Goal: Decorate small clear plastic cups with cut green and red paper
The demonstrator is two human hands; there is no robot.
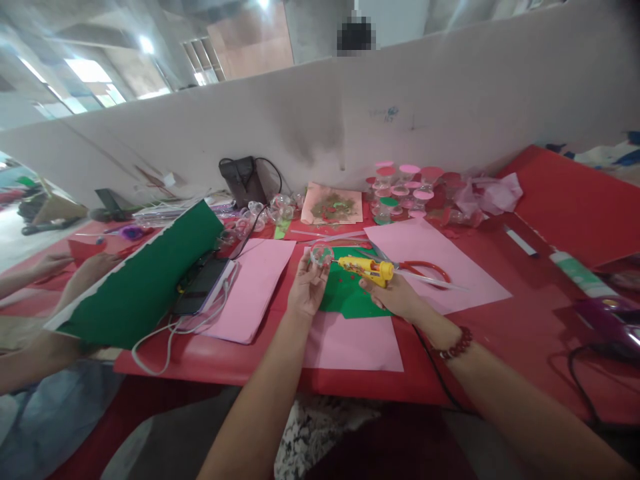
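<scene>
My left hand (307, 285) is closed around a small clear round shell (321, 255) with red bits inside, held up over the table. My right hand (395, 293) grips a yellow glue gun (367, 267) whose nozzle points left at the shell, almost touching it. Both hands hover over a green sheet (350, 300) that lies on pink paper (350, 343). A dark bead bracelet sits on my right wrist, and the gun's black cord runs down past it.
Red-handled scissors (425, 269) lie on a pink sheet (435, 257) to the right. Pink-lidded jars (405, 190) and clear shells (260, 213) stand by the back wall. Another person's hands (85, 270) hold a large green sheet (145, 277) at left. A phone (200, 287) and a purple tool (607, 320) lie nearby.
</scene>
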